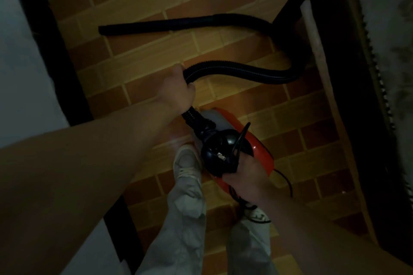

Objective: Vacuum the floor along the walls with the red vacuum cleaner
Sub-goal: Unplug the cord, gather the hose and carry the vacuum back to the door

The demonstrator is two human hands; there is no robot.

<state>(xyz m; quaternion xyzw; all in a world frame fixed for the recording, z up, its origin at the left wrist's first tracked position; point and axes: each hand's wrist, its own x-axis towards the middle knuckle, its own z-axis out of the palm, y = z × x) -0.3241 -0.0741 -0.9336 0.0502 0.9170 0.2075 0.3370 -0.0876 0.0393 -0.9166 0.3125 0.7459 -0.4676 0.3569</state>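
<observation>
Low in the centre of the frame, the right hand (243, 176) closes its grip round the red vacuum cleaner (259, 152), held above a pale shoe (187, 161). Just above, the left hand (176, 89) wraps its grip round the black hose (245, 69), which loops right, then back to the upper left over the brick-patterned floor (156, 56).

Left hand (178, 90) gripping hose (234, 69), right hand (245, 177) gripping vacuum (260, 152)

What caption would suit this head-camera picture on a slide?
Looking down: the left hand grips the black hose, the right hand holds the red vacuum cleaner over a brick-patterned floor.
</observation>
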